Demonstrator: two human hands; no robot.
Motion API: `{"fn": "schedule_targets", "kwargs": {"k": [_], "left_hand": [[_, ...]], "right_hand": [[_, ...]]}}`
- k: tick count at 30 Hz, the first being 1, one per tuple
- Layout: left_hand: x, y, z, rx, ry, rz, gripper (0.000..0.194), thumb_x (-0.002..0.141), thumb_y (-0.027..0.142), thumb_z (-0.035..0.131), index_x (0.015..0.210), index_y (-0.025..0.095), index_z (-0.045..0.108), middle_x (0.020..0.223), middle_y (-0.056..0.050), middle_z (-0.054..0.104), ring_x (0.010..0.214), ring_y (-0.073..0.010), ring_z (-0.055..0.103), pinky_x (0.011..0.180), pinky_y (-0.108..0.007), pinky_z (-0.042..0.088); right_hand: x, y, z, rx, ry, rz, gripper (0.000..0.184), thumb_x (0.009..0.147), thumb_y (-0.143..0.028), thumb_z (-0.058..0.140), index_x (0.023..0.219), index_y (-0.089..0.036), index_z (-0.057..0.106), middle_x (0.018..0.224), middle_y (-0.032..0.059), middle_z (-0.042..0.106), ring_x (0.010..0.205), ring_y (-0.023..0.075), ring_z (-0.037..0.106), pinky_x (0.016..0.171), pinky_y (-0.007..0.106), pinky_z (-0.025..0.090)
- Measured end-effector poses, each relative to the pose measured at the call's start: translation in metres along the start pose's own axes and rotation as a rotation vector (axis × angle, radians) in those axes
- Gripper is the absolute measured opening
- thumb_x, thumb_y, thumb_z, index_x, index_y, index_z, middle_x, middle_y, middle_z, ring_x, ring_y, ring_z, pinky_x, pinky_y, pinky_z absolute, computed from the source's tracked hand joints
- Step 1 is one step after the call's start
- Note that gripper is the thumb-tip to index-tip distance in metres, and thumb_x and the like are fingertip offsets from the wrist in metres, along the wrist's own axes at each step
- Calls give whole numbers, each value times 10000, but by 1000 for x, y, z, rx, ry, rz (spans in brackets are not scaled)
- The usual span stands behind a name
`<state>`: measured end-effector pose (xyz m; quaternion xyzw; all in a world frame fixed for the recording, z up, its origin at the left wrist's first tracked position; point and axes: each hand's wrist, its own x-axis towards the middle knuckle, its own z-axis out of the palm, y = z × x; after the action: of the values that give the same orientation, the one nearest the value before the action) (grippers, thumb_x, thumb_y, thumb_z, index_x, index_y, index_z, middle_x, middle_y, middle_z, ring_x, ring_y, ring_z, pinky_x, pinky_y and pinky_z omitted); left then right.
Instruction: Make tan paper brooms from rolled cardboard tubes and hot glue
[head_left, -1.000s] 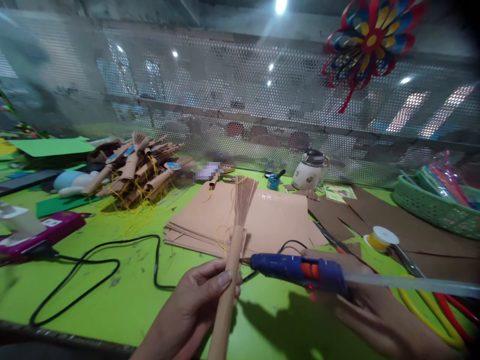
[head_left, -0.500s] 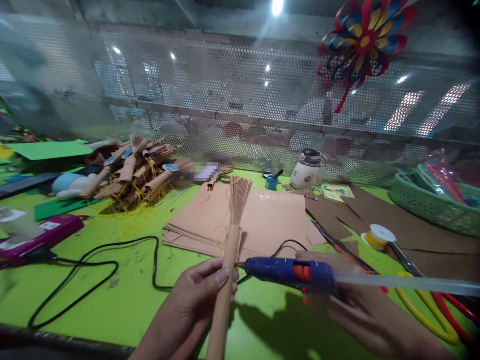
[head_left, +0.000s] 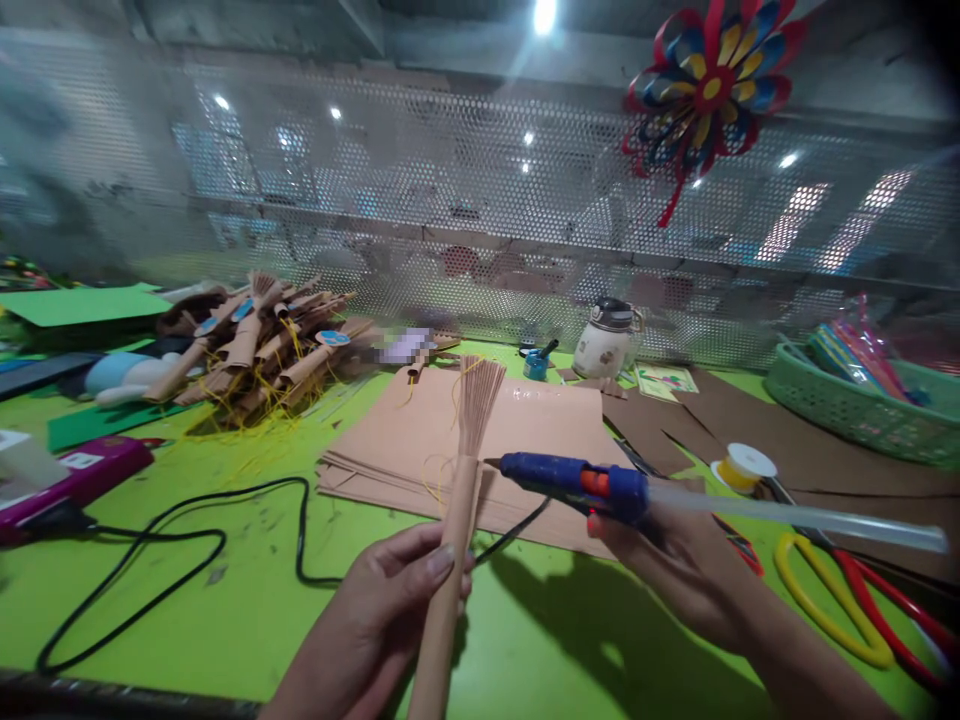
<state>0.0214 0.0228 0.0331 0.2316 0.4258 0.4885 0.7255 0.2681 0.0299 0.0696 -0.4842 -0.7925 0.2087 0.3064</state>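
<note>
Over the counter, fingers of the left hand were clamped on a paper roll, fringe fitted, edge apparently unsealed; those of the right hand gripped a glue gun, nozzle close by.

1. Left hand low at centre, thumb uppermost, fingers curled in a grip.
2. Right hand raised slightly higher, also gripping; bare forearm slants to the lower right.

I can read no text | blue tag toward the table's far edge: pale marks, illegible to me
</note>
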Motion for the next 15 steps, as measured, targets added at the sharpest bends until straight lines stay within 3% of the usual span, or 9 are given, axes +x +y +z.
{"fn": "schedule_targets", "kwargs": {"k": [4, 9, 15], "left_hand": [[-1, 1, 0, -14, 3, -7, 247, 575, 167, 820, 771, 95, 689, 685, -76, 679, 575, -120, 621, 557, -174, 515], [1, 1, -3, -42, -7, 9, 239, 588, 143, 809, 789, 100, 688, 678, -65, 672, 567, -112, 614, 555, -171, 516], [0, 0, -8, -42, -51, -6, 241, 631, 166, 789, 840, 95, 691, 711, -59, 662, 594, -110, 611, 580, -178, 515]], "right_hand": [[-5, 6, -1, 101, -34, 3, 283, 915, -399, 447, 803, -172, 575, 745, 32, 577, 668, 153, 550, 543, 234, 464], [-6, 5, -3, 138, -176, -5, 280, 920, -394, 444, 870, -169, 602, 810, 50, 599, 724, 163, 563, 599, 253, 485], [0, 7, -5, 75, -45, 22, 303, 908, -416, 457, 788, -177, 601, 759, 42, 603, 680, 158, 561, 552, 231, 465]]}}
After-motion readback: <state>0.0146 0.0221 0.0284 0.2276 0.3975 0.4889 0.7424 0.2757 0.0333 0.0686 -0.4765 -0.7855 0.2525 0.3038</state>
